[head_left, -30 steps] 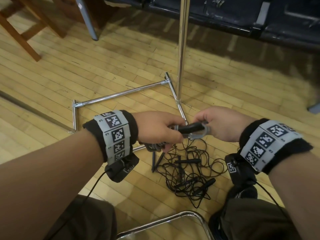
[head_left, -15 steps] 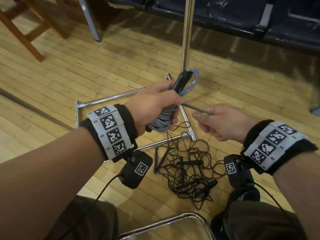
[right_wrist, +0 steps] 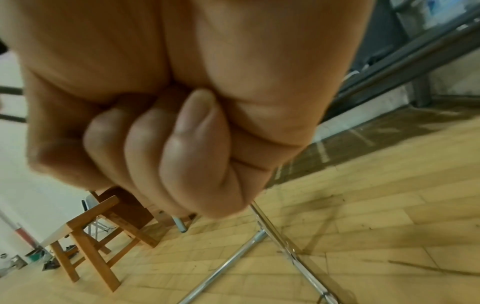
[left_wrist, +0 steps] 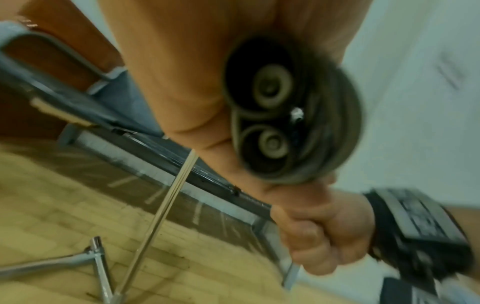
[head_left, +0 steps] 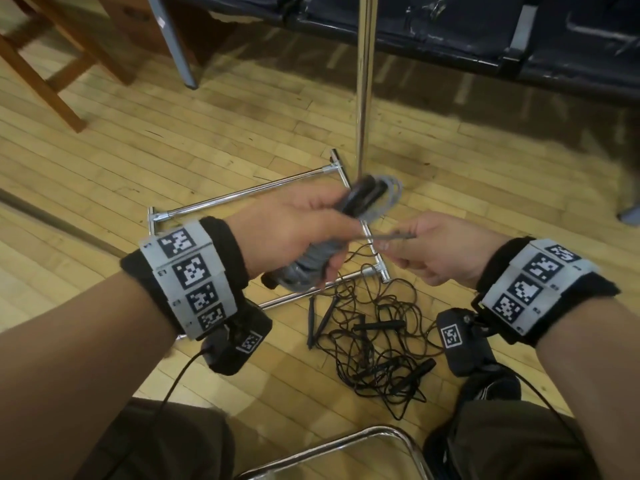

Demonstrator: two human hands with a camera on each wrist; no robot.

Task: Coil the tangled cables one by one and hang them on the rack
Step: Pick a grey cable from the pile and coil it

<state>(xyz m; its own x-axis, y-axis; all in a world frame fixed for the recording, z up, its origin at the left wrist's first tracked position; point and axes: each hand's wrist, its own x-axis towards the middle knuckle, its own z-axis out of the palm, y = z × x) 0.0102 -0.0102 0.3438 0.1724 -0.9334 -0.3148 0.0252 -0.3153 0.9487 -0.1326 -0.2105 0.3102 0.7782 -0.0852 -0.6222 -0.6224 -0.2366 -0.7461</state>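
My left hand (head_left: 298, 230) grips a coiled grey cable (head_left: 377, 202) with two black handle ends; the coil (left_wrist: 293, 115) shows end-on in the left wrist view, blurred. My right hand (head_left: 433, 251) pinches the cable's loose grey end (head_left: 394, 236), which runs across to the bundle. In the right wrist view the right hand's fingers (right_wrist: 182, 148) are curled into a fist and the cable is hidden. A tangle of thin black cables (head_left: 374, 341) lies on the wooden floor below both hands. The chrome rack's pole (head_left: 363, 81) rises behind the hands from its floor frame (head_left: 242, 194).
A wooden stool (head_left: 45, 64) stands at the far left. Dark benches (head_left: 450, 36) run along the back, with a grey leg (head_left: 176, 46). A chrome chair frame (head_left: 346, 448) curves at the bottom between my knees. A floor strip (head_left: 59, 223) crosses at left.
My left hand lifted the grey coil from low in front of me and turned it upright. My right hand let go of the bundle and now pulls the loose end out sideways.
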